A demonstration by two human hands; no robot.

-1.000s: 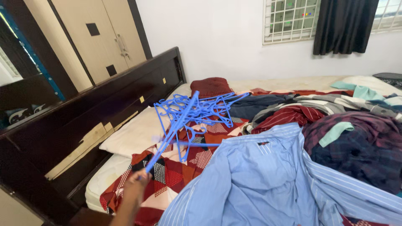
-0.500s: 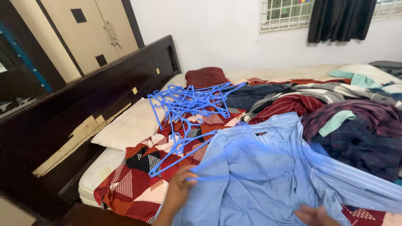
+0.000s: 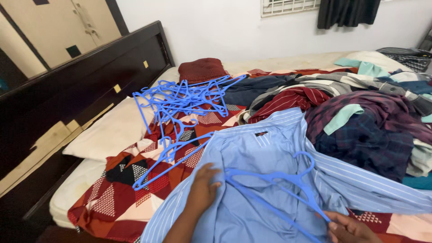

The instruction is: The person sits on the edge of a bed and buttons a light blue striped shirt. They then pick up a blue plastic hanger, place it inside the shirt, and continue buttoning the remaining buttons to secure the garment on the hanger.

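A light blue striped shirt (image 3: pixel 265 153) lies spread open on the bed in front of me. A blue plastic hanger (image 3: pixel 274 180) rests on it, hook pointing toward the right. My left hand (image 3: pixel 202 189) sits on the shirt's left side, pinching the hanger's left end between fingers and thumb. At the bottom edge, my right hand (image 3: pixel 348 227) grips the hanger's lower right end.
A tangled pile of blue hangers (image 3: pixel 189 96) lies near the pillow (image 3: pixel 112 130), with loose ones (image 3: pixel 171 157) trailing over the red patterned bedsheet (image 3: pixel 121 193). A heap of dark and striped clothes (image 3: pixel 360 126) fills the right. The dark headboard (image 3: pixel 81 76) runs along the left.
My left hand pulled one hanger out of the pile and brought it onto the blue shirt. My right hand came in and took its other end. The view tilted down.
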